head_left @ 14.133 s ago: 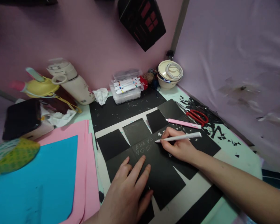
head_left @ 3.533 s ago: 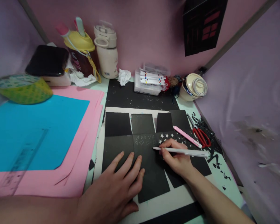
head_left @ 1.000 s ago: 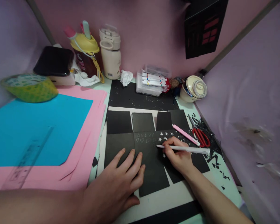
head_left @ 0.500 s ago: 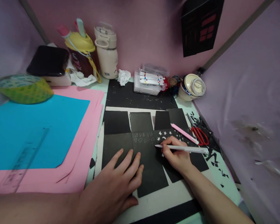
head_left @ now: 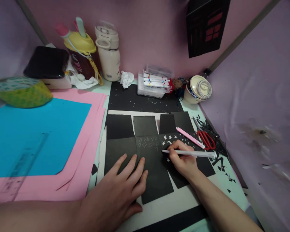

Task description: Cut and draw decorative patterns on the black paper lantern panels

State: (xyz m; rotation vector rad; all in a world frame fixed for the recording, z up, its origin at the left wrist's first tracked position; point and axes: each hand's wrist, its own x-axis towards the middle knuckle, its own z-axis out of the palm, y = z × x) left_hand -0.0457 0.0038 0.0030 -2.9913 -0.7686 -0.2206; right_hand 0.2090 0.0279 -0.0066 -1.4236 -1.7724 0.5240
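Black card [head_left: 157,180] with flaps lies on a pale board [head_left: 157,209]. My left hand [head_left: 124,187] rests on the card's lower left part, fingers spread, holding nothing. In my right hand [head_left: 183,159] is a white pen [head_left: 195,153], pinched near its tip, which points left at the card. Small outlined triangles and other shapes are drawn left of the tip. White star and moon shapes [head_left: 169,137] show above my right fingers, which hide part of that panel.
A pink cutter [head_left: 190,138] and red scissors [head_left: 206,139] lie right of the card, among black scraps. Blue paper [head_left: 62,129], pink sheets and a clear ruler [head_left: 24,167] are at left. Behind stand a marker box [head_left: 151,88], a white bottle [head_left: 108,58] and a cup [head_left: 192,96].
The whole view has shifted slightly. The pen tip has moved a little to the right over the card. My left hand keeps its place on the card.
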